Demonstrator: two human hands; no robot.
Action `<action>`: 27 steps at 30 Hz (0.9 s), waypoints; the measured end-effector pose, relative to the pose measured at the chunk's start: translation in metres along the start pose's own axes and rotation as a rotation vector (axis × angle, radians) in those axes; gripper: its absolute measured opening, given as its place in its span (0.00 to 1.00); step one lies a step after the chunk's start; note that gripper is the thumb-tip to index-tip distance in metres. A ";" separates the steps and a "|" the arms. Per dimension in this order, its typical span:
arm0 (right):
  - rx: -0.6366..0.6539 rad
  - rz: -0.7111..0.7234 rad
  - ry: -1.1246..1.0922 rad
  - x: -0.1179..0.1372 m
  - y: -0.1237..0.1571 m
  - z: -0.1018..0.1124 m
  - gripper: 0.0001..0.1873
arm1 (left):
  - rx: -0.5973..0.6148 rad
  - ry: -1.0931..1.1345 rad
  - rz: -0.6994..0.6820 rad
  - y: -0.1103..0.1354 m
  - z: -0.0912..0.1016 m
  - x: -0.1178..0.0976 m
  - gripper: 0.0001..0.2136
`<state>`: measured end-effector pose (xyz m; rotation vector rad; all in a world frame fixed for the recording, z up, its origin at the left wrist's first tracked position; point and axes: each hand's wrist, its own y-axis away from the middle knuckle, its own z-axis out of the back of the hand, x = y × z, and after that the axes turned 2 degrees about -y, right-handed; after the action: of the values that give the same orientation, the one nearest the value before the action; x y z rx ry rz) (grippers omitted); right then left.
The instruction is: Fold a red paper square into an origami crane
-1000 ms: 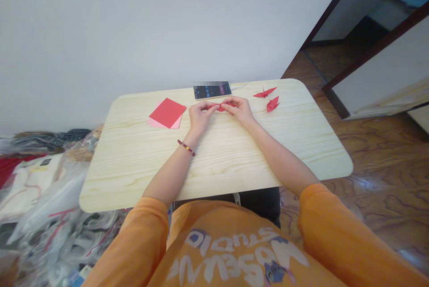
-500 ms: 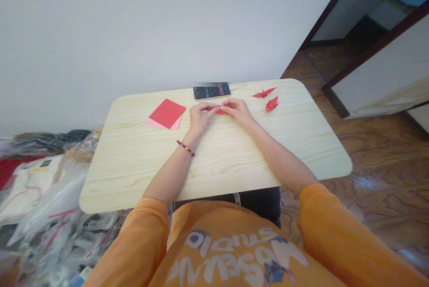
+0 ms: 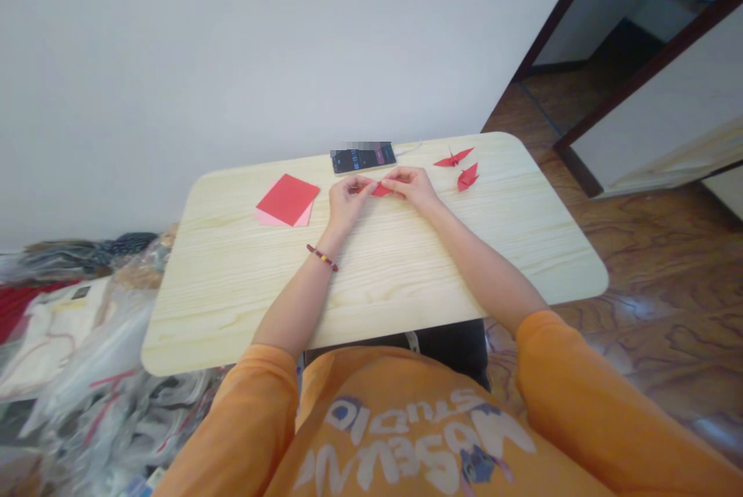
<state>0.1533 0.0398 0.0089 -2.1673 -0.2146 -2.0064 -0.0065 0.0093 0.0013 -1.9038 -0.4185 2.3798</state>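
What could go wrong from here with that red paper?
The small red paper piece is pinched between the left hand and the right hand, so it could tear or crease badly. The right hand is near the origami crane and might knock it. The phone lies just beyond the left hand, so knuckles could bump it.

From here I see my left hand (image 3: pixel 347 203) and right hand (image 3: pixel 413 187) pinching a small folded red paper (image 3: pixel 380 190) between them, above the pale wooden counter (image 3: pixel 232 288). To the left lies a red sheet (image 3: pixel 287 199) on a pink sheet (image 3: pixel 305 214). Just ahead sits a dark phone (image 3: pixel 363 159). To the right are a red origami crane (image 3: pixel 453 159) and a second crane (image 3: pixel 467 176). A beaded bracelet (image 3: pixel 322 257) circles my left wrist.
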 end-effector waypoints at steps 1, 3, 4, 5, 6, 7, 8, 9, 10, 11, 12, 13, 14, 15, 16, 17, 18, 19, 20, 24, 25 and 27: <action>-0.006 0.000 0.000 -0.001 0.000 0.000 0.19 | 0.007 0.012 0.006 0.000 0.000 0.001 0.06; -0.015 -0.009 0.003 -0.002 -0.001 0.001 0.18 | 0.029 0.033 0.024 -0.001 0.000 0.002 0.06; -0.021 -0.015 0.004 -0.003 -0.001 0.002 0.18 | 0.042 0.043 0.033 -0.001 0.000 0.003 0.06; -0.032 -0.020 0.001 -0.004 -0.001 0.002 0.18 | 0.054 0.054 0.038 -0.001 0.000 0.003 0.06; -0.048 -0.024 -0.005 -0.005 -0.001 0.003 0.18 | 0.064 0.062 0.042 -0.001 0.000 0.003 0.07; -0.063 -0.027 -0.010 -0.005 -0.001 0.003 0.18 | 0.069 0.068 0.043 -0.001 0.000 0.003 0.07; -0.075 -0.029 -0.015 -0.005 -0.001 0.003 0.19 | 0.074 0.070 0.044 -0.001 0.001 0.003 0.07; -0.083 -0.031 -0.017 -0.005 -0.001 0.004 0.19 | 0.079 0.069 0.043 -0.001 0.001 0.003 0.07; -0.083 -0.035 -0.019 -0.005 -0.001 0.004 0.20 | 0.082 0.067 0.042 -0.001 0.001 0.003 0.07; -0.076 -0.040 -0.018 -0.005 -0.002 0.005 0.20 | 0.084 0.065 0.041 -0.001 0.001 0.003 0.07; -0.067 -0.043 -0.019 -0.005 -0.002 0.005 0.20 | 0.082 0.064 0.040 -0.001 0.002 0.004 0.07; -0.056 -0.047 -0.022 -0.005 -0.002 0.006 0.19 | 0.078 0.062 0.038 -0.002 0.002 0.004 0.07; -0.042 -0.049 -0.028 -0.005 -0.002 0.007 0.19 | 0.072 0.057 0.035 -0.002 0.002 0.004 0.07; -0.025 -0.049 -0.036 -0.005 -0.003 0.008 0.19 | 0.065 0.050 0.031 -0.002 0.003 0.004 0.07; -0.007 -0.045 -0.045 -0.005 -0.003 0.009 0.18 | 0.058 0.044 0.025 -0.002 0.003 0.004 0.08; 0.011 -0.041 -0.053 -0.005 -0.004 0.010 0.18 | 0.052 0.038 0.018 -0.002 0.003 0.004 0.08; 0.026 -0.035 -0.057 -0.006 -0.004 0.010 0.17 | 0.048 0.036 0.010 -0.002 0.003 0.004 0.08; 0.039 -0.028 -0.057 -0.006 -0.004 0.010 0.17 | 0.048 0.036 0.003 -0.002 0.003 0.004 0.08; 0.052 -0.022 -0.049 -0.006 -0.004 0.009 0.16 | 0.052 0.038 -0.001 -0.002 0.002 0.004 0.07; 0.083 -0.013 0.012 -0.003 -0.001 0.005 0.15 | 0.099 0.037 0.000 0.000 0.001 0.002 0.07; 0.081 -0.011 0.019 -0.002 -0.001 0.004 0.15 | 0.108 0.036 -0.001 0.000 0.001 0.001 0.07; 0.062 -0.010 0.021 0.000 0.000 0.003 0.15 | 0.115 0.032 -0.004 0.000 0.001 0.001 0.07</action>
<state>0.1558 0.0404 0.0084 -2.1107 -0.2812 -1.9999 -0.0078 0.0092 0.0009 -1.8859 -0.2766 2.3129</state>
